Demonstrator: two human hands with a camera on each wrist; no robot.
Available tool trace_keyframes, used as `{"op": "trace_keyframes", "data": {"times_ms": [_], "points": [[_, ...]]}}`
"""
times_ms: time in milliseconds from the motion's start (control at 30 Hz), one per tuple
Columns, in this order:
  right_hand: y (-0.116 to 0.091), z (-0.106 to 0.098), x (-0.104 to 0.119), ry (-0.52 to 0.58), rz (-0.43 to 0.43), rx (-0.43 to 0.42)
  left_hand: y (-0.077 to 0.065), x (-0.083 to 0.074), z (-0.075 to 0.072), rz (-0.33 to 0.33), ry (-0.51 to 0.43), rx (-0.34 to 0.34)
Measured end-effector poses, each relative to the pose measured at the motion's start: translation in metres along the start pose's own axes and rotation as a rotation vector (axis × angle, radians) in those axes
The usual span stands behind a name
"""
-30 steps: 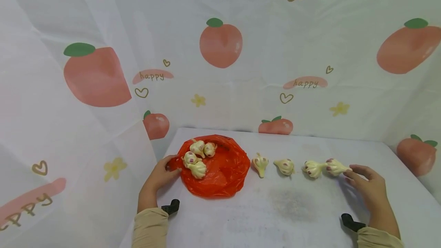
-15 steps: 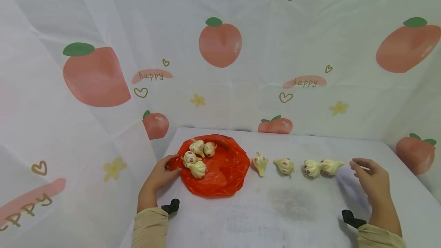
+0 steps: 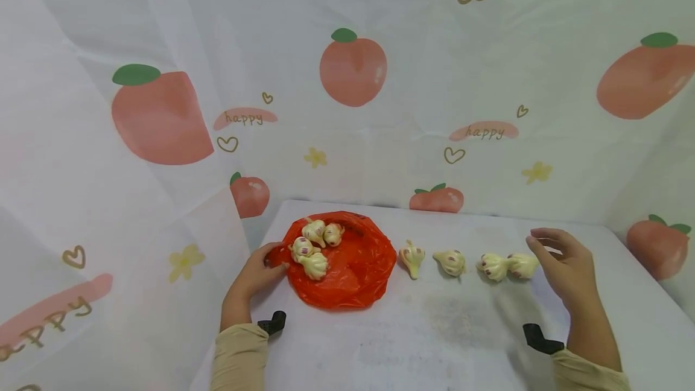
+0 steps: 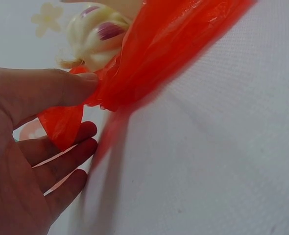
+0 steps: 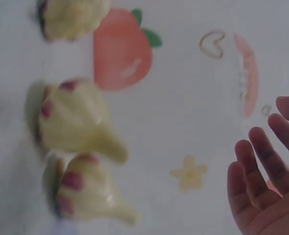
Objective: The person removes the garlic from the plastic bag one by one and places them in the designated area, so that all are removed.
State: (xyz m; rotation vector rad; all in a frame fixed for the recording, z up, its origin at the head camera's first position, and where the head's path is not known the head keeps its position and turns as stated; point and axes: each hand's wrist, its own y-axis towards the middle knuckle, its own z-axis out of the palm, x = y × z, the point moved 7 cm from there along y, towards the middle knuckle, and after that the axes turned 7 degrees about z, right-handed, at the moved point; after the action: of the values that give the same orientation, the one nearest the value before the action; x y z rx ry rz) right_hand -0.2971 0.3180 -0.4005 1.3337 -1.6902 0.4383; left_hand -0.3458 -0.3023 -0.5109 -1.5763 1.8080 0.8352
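My left hand [image 3: 255, 273] pinches the left edge of a red plastic bag [image 3: 353, 279]; in the left wrist view, a flap of the bag [image 4: 66, 125] hangs below the thumb. The bag lies spread with its mouth up, several garlic bulbs [image 3: 315, 265] grouped at its left side. To its right, more bulbs form a row: a first garlic bulb [image 3: 412, 258], a second garlic bulb [image 3: 452, 263], then a close pair with a left garlic bulb [image 3: 493, 267] and a right garlic bulb [image 3: 522, 265]. My right hand [image 3: 570, 270] is raised beside that pair, holding nothing, fingers relaxed.
A white table [image 3: 412, 349] with a grey smudge carries everything. White cloth printed with peaches [image 3: 353, 71] stands behind it and at both sides. A black wrist mount [image 3: 271, 323] shows at the left wrist, and another black mount [image 3: 543, 340] at the right.
My right hand has let go of the rightmost garlic bulb, which now rests against its neighbour. The hand drew back right, then rose and came left. My left hand keeps its place at the bag.
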Motion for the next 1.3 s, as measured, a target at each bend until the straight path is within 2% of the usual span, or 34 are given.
{"op": "trace_keyframes", "data": {"times_ms": [233,400,533,633,867,1067,1300], "points": [[-0.01,0.038,0.053,0.005,-0.201,0.072,0.0,0.003,0.002,-0.002,0.001,0.004],[-0.019,0.075,0.085,0.084,-0.348,0.142,0.0,0.005,0.003,-0.009,-0.002,0.003],[-0.03,0.107,0.104,0.129,-0.421,0.217,0.001,0.005,0.003,-0.023,-0.003,0.003],[-0.035,0.129,0.116,0.142,-0.427,0.277,0.002,0.003,0.002,-0.026,-0.008,0.0],[-0.05,0.177,0.142,0.197,-0.423,0.441,0.003,-0.001,0.0,0.026,0.022,-0.005],[-0.064,0.221,0.156,0.227,-0.395,0.588,0.002,0.002,-0.001,0.007,0.013,-0.004],[-0.076,0.267,0.163,0.23,-0.333,0.703,0.001,0.003,-0.002,-0.014,0.012,0.001]]}}
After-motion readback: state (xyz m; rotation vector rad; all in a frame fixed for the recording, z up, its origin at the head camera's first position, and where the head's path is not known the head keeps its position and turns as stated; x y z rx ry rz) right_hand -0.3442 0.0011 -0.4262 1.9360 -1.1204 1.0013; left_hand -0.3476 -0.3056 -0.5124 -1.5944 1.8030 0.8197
